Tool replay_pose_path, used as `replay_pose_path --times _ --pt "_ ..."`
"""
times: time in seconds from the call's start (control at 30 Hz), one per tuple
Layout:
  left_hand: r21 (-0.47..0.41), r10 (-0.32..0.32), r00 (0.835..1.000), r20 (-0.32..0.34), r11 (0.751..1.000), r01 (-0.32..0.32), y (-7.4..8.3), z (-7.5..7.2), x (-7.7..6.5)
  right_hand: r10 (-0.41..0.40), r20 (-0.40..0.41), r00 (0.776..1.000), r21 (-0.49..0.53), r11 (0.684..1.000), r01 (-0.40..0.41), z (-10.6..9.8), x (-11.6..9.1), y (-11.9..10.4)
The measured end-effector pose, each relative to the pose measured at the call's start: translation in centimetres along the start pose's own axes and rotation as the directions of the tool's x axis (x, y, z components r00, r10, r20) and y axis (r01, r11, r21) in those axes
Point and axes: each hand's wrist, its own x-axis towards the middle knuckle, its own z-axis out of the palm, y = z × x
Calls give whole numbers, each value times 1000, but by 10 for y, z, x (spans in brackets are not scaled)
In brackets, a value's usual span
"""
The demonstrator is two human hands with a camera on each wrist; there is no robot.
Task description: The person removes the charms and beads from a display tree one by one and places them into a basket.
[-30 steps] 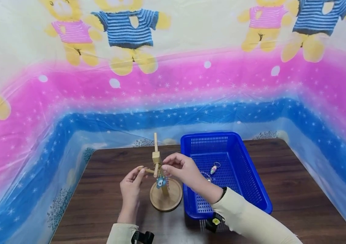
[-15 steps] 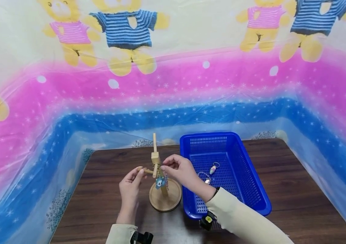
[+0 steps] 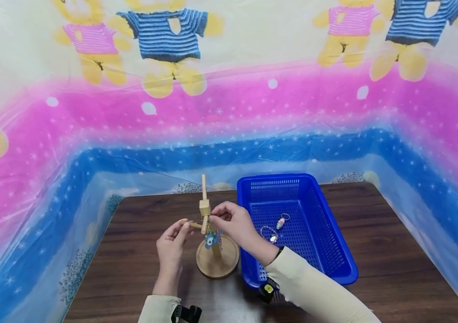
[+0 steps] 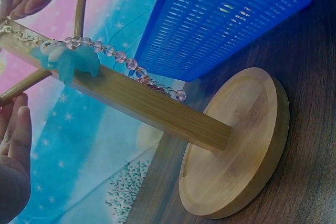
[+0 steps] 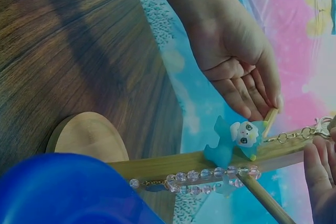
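Note:
A wooden peg stand (image 3: 218, 260) with a round base stands upright on the table. My left hand (image 3: 171, 246) pinches the end of its left peg (image 3: 195, 225) between thumb and fingers. At the top of the post, my right hand (image 3: 238, 226) pinches the clasp end of a keychain (image 5: 322, 126), partly hidden by the fingers. The keychain's blue animal figure with a white face (image 5: 244, 134) hangs against the post. A pink beaded bracelet (image 4: 131, 63) dangles from another peg (image 4: 80, 14), beside the figure.
Right of the stand sits a blue plastic basket (image 3: 334, 233). Inside it lie a beaded bracelet (image 3: 267, 233) and a small pastel keychain (image 3: 280, 223). A brown wooden table (image 3: 132, 242) bears everything, with a printed cloth (image 3: 229, 112) hanging behind.
My right hand has moved slightly left, closer to the front peg and the post. The bracelet in the basket is more fully uncovered. My left hand keeps its pinch on the peg.

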Motion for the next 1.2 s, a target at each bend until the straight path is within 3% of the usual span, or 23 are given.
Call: replay_pose_path --times 0.27,0.53,0.93,1.2 --pt "-3 15 1000 -3 1000 -15 -1 3 -1 -103 -43 994 -129 987 97 -1 -2 -1" --pt "-15 26 1000 -1 1000 -26 0 3 0 -104 -58 993 -180 979 92 -1 -2 -5" --pt "10 17 1000 -3 1000 -17 -2 3 -1 -5 -7 1000 -72 997 5 -3 -1 2" --pt "-12 22 1000 1 1000 -22 -2 1 -1 -3 40 999 -16 1000 4 -6 -5 -2"
